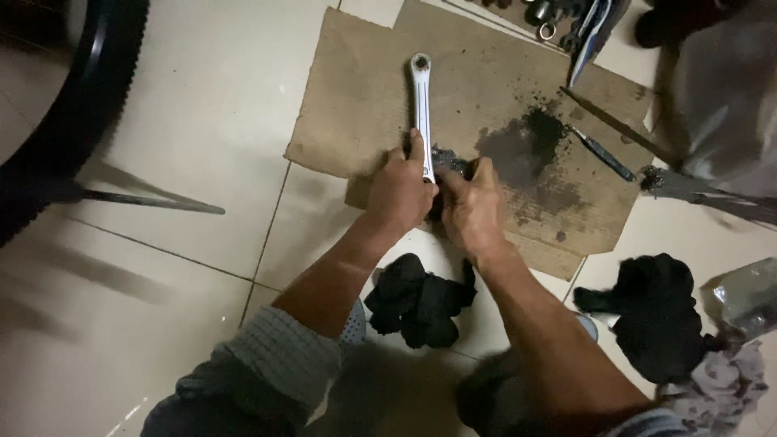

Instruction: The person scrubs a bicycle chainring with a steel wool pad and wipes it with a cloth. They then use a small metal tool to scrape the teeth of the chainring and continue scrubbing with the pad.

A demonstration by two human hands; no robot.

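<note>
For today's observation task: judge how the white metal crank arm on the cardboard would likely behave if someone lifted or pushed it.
The white crank arm looks like solid metal, so it is probably stiff and heavy for its size. Its long flat shape suggests it would slide, not roll. Dark grease stains the cardboard by the left hand and right hand, so its lower end may be slippery.

free: left floor tiles point(202, 121) | blocked: right tools point(603, 154), rags point(655, 311)

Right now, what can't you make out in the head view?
- Dark greasy part at the lower end of the white crank arm: covered by the left hand and right hand.
- Bike tyre: cut by the left edge.
- Tools at the top: cut off, blurred.
- Person top right: blurred, cut off.
</note>
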